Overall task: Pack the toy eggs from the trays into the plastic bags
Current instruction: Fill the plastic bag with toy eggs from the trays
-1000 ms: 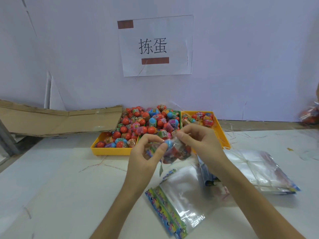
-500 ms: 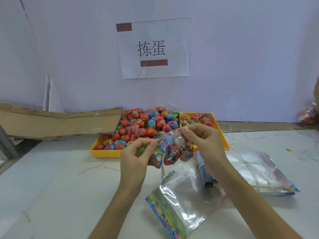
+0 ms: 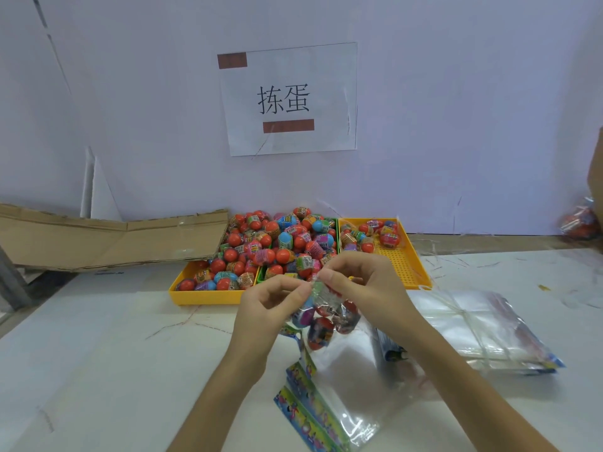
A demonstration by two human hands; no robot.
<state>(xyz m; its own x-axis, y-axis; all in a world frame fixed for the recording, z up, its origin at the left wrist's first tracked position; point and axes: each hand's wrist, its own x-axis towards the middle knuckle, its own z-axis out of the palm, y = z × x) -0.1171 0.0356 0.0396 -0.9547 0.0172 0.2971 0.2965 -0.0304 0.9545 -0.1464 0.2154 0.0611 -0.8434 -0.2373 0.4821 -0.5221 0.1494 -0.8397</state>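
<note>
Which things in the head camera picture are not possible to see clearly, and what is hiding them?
- Number of toy eggs in the held bag: crumpled plastic and the left hand and right hand cover some.
- Bag opening: hidden behind the fingers.
- Green tray: buried under eggs, only the rim shows.
- Red bundle at the right edge: cut off and blurred.
- Egg label print: too small.

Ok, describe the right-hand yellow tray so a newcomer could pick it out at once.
Start at the paper sign on the white wall and drop straight down to the row of trays on the table. The right-hand yellow tray is the last one to the right, beside the green tray. Unlike its heaped neighbours, it holds only a few toy eggs at the back, so its gridded floor shows.
</note>
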